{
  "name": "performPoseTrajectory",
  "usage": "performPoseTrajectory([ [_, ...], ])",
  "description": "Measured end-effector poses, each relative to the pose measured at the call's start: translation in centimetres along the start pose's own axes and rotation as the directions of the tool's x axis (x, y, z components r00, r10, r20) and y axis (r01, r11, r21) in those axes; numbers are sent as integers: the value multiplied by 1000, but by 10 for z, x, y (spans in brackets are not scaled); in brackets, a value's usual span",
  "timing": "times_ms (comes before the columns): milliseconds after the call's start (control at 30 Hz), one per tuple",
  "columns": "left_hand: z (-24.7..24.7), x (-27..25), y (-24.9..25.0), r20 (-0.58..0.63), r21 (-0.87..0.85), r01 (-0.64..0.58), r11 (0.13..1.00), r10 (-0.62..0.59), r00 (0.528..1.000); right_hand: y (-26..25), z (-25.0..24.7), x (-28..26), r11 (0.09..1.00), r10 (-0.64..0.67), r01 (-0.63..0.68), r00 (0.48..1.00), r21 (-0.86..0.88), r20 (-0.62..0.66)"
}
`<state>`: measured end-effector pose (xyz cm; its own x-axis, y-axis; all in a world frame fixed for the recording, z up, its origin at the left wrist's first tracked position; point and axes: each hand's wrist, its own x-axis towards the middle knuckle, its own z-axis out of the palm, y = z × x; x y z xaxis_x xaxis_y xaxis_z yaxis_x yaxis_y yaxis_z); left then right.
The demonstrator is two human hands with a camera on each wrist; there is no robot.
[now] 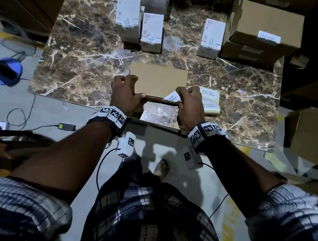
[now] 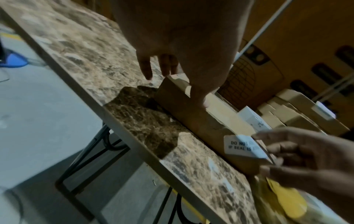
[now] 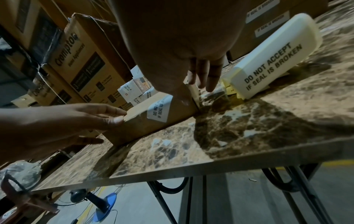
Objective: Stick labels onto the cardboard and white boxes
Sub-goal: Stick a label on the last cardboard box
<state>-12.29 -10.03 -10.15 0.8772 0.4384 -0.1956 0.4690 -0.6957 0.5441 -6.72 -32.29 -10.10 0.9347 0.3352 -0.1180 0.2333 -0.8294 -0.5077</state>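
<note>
A flat brown cardboard box (image 1: pixel 158 77) lies near the table's front edge. My left hand (image 1: pixel 135 88) grips its near left corner, thumb (image 2: pixel 203 100) along the near edge and fingers curled over the top. My right hand (image 1: pixel 181 97) grips the near right corner, its thumb (image 3: pixel 182 99) pressing on the box's front face beside a white "DO NOT ACCEPT IF SEAL IS BROKEN" label (image 1: pixel 172 98). The label (image 3: pixel 159 111) is folded over the near edge, stuck partly on top and partly on the front face. The same label (image 2: pixel 242 146) shows in the left wrist view.
A stack of spare labels (image 1: pixel 210 101) lies just right of my right hand. Several white boxes (image 1: pixel 140 23) and one more (image 1: pixel 211 38) stand at the back of the marble table (image 1: pixel 77 68). Cardboard cartons (image 1: pixel 263 31) are piled at the back right. A blue fan base (image 1: pixel 6 70) stands on the floor at left.
</note>
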Motion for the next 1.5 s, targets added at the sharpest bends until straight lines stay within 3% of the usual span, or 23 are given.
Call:
performPoseTrajectory([
  [100, 0, -2, 12, -25, 133, -103, 986, 107, 994, 1, 1, 3, 998, -47, 45, 997, -39, -63],
  [267, 10, 0, 34, 173, 113, -278, 954, 256, 951, -1, -1, 7, 988, -124, 119, 991, -99, -53],
  [933, 8, 4, 54, 257, 157, -264, 952, 219, 941, 16, -2, 12, 949, -299, 295, 954, -113, -21],
  [1133, 10, 2, 59, 250, 336, -328, 883, 252, 935, 18, -4, 11, 954, -292, 292, 956, -71, -2],
  [1233, 12, 6, 53, 230, 381, -251, 890, 172, 958, 19, -3, 8, 978, -208, 208, 978, 4, 27],
  [1333, 11, 10, 45, 231, 300, -133, 944, 63, 971, 15, 1, 8, 987, -115, 114, 993, 118, 3],
  [1500, -6, 21, 42, 220, 244, -237, 940, 184, 958, 3, 0, 13, 954, 37, -15, 997, 299, -69],
])
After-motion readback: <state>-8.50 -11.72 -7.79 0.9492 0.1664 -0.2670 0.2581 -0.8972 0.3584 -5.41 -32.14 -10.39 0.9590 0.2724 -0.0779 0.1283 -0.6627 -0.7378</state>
